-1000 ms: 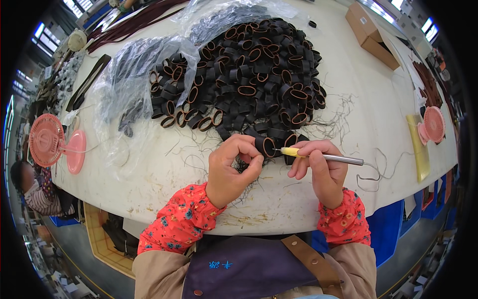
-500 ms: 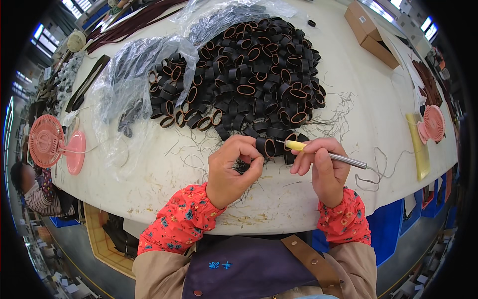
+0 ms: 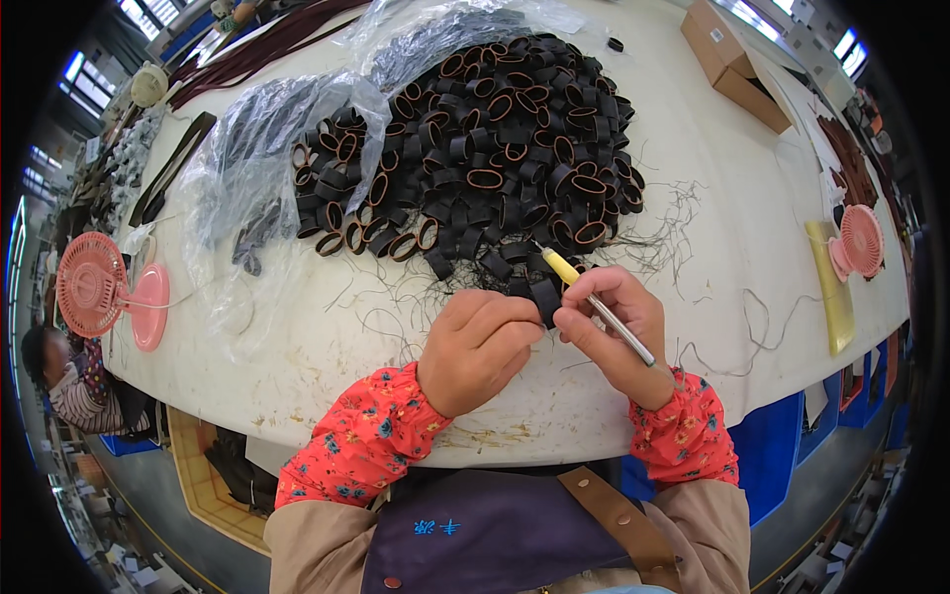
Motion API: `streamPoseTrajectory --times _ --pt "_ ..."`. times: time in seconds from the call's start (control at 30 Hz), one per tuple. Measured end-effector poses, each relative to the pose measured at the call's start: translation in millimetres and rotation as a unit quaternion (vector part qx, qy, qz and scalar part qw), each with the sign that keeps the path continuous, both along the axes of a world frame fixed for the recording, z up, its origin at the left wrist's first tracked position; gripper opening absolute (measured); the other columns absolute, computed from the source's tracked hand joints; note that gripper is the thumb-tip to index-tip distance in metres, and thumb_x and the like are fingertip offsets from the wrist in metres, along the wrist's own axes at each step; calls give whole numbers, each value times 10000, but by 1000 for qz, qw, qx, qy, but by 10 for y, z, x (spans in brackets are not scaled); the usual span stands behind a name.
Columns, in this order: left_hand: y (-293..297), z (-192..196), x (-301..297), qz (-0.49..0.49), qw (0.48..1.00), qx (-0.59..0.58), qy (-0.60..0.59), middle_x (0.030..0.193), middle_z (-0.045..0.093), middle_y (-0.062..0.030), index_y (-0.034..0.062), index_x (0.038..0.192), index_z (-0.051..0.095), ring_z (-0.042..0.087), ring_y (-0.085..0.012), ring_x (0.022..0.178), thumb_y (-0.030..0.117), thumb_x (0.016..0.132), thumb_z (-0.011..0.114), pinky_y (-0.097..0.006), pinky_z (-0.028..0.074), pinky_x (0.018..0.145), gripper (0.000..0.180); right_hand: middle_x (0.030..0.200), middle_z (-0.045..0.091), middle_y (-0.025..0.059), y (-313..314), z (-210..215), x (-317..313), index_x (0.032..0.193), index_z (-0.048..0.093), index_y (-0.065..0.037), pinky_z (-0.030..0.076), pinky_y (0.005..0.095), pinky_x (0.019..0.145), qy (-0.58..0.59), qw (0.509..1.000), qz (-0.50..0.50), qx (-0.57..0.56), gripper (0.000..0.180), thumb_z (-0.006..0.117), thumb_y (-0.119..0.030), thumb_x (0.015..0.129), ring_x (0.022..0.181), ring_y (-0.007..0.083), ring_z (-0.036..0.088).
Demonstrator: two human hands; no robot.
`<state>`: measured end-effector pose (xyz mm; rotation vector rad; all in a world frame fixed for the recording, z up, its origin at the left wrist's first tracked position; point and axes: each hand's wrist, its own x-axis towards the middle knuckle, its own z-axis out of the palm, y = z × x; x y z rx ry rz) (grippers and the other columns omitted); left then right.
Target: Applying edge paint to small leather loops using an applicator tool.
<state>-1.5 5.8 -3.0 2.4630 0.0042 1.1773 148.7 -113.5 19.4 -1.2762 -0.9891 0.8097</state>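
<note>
My left hand [image 3: 477, 348] is closed, its fingertips at the lower edge of a black loop [image 3: 545, 298] that looks like a strap keeper. In my right hand [image 3: 625, 335] lies a slim pen-like tool [image 3: 561, 265] with a yellow front part and a silver handle, its tip pointing up and away to the left. The right thumb comes close to the same loop; whether it touches is hard to see. Just beyond both hands spreads a big pile of black loops [image 3: 485, 178] with brown inner edges.
Clear plastic bags [image 3: 257, 139] cover the pile's left side. Pink fans stand at the left [image 3: 92, 282] and right [image 3: 860, 243]. A cardboard box [image 3: 732, 64] is at the far right, a yellow strip [image 3: 829, 287] near the right edge. Loose threads [image 3: 663, 233] and a thin cord [image 3: 762, 337] lie about.
The tool has swung from roughly level to steeper, its tip moving up and off the loop. My left hand has turned knuckles-up and shifted right, and the right hand has come closer to it.
</note>
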Motion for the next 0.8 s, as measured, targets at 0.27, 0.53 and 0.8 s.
streamPoseTrajectory --times 0.27,0.53,0.8 --pt "6 29 -41 -56 895 -438 55 900 539 -8 59 910 618 446 -76 673 56 793 692 -215 393 598 139 787 568 31 2 -55 -29 998 559 -55 437 205 577 -127 988 -3 86 161 626 -5 861 668 74 567" --pt "17 -1 -63 -140 811 -562 87 893 546 -11 33 825 627 473 -45 646 57 794 714 -188 399 598 95 787 545 17 -22 -32 -19 999 568 -68 410 204 569 -115 991 21 64 166 614 8 859 650 70 527" --pt "42 60 -71 -112 879 -452 105 940 572 -48 25 835 613 548 -72 745 54 801 701 -209 455 680 98 817 519 3 -38 1 -34 1012 543 -65 378 186 566 -70 995 35 64 138 583 -14 891 652 48 483"
